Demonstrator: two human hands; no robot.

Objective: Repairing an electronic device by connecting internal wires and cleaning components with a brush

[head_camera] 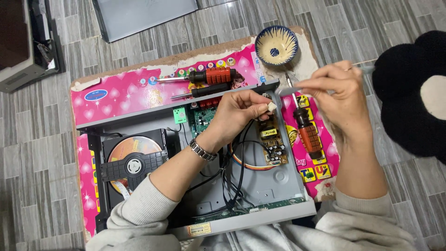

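An opened grey disc player (pixel 274 183) lies on a pink board (pixel 125 93), its disc tray (pixel 132 160) at the left and circuit boards (pixel 272 139) at the right. My left hand (pixel 241 111) reaches over the player and pinches a small white connector (pixel 272 107) above the brown circuit board. My right hand (pixel 337 90) hovers just right of it, gripping thin metal tweezers (pixel 290 90) whose tips point left toward the connector. A metal watch (pixel 202 150) is on my left wrist.
Two red-and-black screwdrivers (pixel 211 76) lie on the board behind the player; a third (pixel 307 130) lies at the right. A small patterned bowl (pixel 277 45) stands at the back right. A grey cover panel (pixel 144 16) lies on the floor. A black cushion (pixel 413 93) sits right.
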